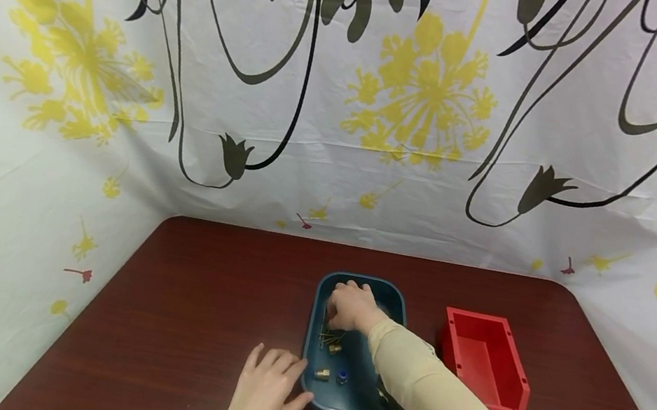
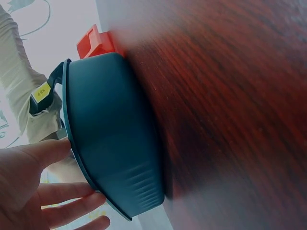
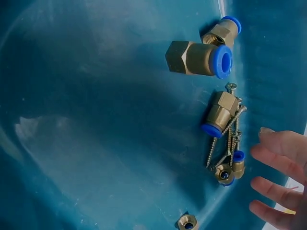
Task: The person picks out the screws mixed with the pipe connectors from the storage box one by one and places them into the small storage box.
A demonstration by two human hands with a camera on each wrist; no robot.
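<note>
A dark teal tray [image 1: 344, 406] stands on the table with brass push-in fittings and a heap of screws [image 3: 229, 129] in it. My right hand [image 1: 351, 308] reaches into its far part. In the right wrist view its extended fingers [image 3: 276, 191] are near the tray wall, beside the screws, and nothing shows between them. A large brass fitting [image 3: 196, 58] with a blue collar lies apart from the heap; another fitting [image 3: 220, 112] lies over the screws. My left hand [image 1: 265, 394] touches the tray's near left rim with fingertips and thumb [image 2: 53, 149], fingers fairly straight.
A red open-fronted bin [image 1: 483, 363] stands to the right of the tray, beyond my right forearm. The brown table [image 1: 212, 301] ends at a white patterned cloth [image 1: 317, 111] behind and at the sides. A dark wrist device [image 2: 43, 96] shows on the right sleeve.
</note>
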